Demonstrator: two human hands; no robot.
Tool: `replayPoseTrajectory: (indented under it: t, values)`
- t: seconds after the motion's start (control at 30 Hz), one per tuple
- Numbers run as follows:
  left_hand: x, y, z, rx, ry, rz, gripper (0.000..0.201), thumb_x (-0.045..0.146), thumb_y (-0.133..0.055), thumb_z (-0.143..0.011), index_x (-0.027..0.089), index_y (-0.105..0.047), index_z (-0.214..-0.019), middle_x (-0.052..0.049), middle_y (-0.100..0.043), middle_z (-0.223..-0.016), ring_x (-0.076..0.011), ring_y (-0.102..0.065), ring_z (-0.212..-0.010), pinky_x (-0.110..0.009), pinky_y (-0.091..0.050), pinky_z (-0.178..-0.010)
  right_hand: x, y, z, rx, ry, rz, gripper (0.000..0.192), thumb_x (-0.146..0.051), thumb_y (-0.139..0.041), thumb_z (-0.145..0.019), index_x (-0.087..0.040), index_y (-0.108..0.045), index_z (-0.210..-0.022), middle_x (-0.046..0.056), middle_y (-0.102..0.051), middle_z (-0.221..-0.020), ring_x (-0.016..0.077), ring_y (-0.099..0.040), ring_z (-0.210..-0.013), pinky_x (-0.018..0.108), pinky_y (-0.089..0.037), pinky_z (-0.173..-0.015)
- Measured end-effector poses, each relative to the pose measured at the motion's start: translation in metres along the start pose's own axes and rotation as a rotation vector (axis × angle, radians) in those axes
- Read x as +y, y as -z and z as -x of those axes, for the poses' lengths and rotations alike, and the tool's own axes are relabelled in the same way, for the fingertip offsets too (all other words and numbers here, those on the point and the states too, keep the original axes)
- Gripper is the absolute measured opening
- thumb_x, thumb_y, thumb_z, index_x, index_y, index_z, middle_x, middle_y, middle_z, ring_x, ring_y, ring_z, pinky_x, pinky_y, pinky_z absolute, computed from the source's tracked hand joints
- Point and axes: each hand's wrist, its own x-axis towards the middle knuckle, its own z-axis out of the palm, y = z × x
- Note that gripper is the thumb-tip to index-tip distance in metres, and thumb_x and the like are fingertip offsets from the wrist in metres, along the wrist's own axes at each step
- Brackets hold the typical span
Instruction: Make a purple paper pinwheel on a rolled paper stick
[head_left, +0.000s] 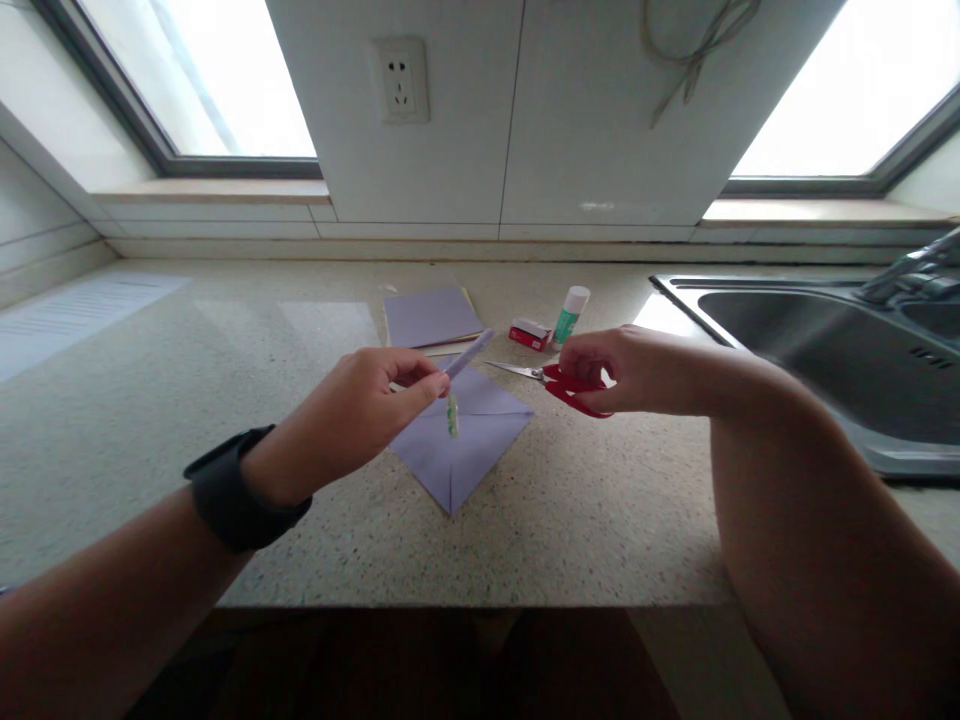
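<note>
Resting along the near edge, both forearms are reaching over the countertop (225, 400), with the sink (810, 350) lying at far right. Between the hands, a folded purple paper (472, 445) is lying flat. Left hand (360, 415) is pinching a thin purple strip (466, 355) above it; right hand (637, 370) is gripping red scissors (559, 385). Farther off, a glue stick (570, 316) is standing.

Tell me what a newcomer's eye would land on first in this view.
First the red scissors, held in the right hand above the speckled counter, blades pointing left. Next the left hand, pinching a rolled lilac paper strip over the folded lilac sheet at the centre. Behind lie a paper stack, a small red box and a glue stick.
</note>
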Motion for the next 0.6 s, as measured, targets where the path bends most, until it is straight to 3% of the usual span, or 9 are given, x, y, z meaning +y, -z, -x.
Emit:
replayPoseTrajectory:
  t: [0.27,0.6]
  values:
    - [-0.001,-0.002,0.0,0.023,-0.008,-0.012,0.034,0.049,-0.057,-0.094,0.023,-0.079,-0.088,0.001,-0.066,-0.061,-0.0132,-0.05,-0.05,-0.026,-0.031,-0.044,-0.025,-0.006,-0.003,0.006,0.054,0.093,0.029,-0.048,-0.07,-0.08,-0.022,-0.064,-0.089,0.002,-0.066,-0.078,0.0156,-0.054,-0.066,0.029,-0.033,-0.061]
    - [0.001,-0.004,0.001,0.053,-0.072,-0.035,0.029,0.046,-0.059,-0.094,0.027,-0.082,-0.093,0.0,-0.079,-0.083,-0.0183,-0.065,-0.069,-0.028,-0.045,-0.059,-0.028,-0.011,-0.007,0.074,0.112,0.133,0.028,-0.049,-0.067,-0.085,-0.021,-0.068,-0.092,0.004,-0.067,-0.083,0.0169,-0.055,-0.071,0.03,-0.034,-0.064]
